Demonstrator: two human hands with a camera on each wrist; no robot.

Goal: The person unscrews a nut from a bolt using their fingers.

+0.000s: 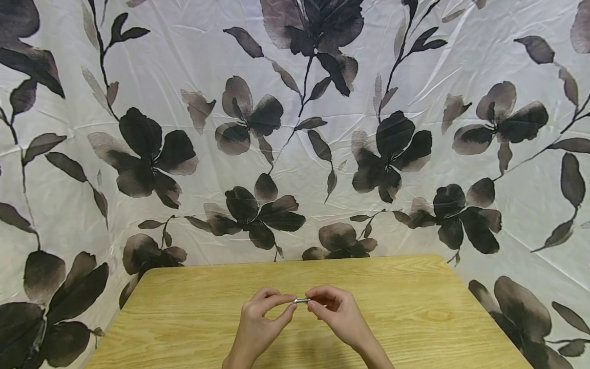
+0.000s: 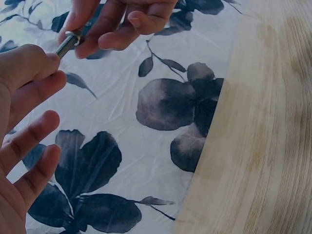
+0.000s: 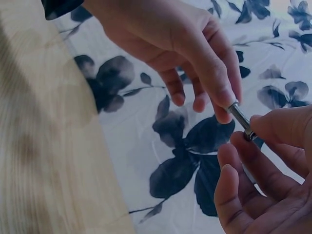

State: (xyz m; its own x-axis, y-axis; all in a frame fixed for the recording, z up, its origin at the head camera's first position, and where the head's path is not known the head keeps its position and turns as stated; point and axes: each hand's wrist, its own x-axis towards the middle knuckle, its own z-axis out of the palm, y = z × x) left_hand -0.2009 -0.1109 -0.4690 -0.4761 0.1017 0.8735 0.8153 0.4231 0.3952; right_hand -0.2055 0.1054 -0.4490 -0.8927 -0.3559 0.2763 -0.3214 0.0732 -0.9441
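A small silvery threaded bolt (image 1: 301, 301) is held level between the two hands above the table. My left hand (image 1: 262, 323) pinches one end of it between thumb and index finger, and its other fingers are spread in the left wrist view. At the opposite end sits a nut (image 3: 250, 135), which my right hand (image 1: 338, 315) pinches between thumb and fingertip. Bare thread (image 2: 64, 48) shows between the two pinches. The left fingertips hide the bolt's far end.
Below the hands is a wood-grain table (image 1: 184, 307) with rounded back corners. A white cloth (image 1: 193, 154) printed with dark flowers hangs behind it and on both sides. A dark band (image 3: 61, 7) shows at the left wrist.
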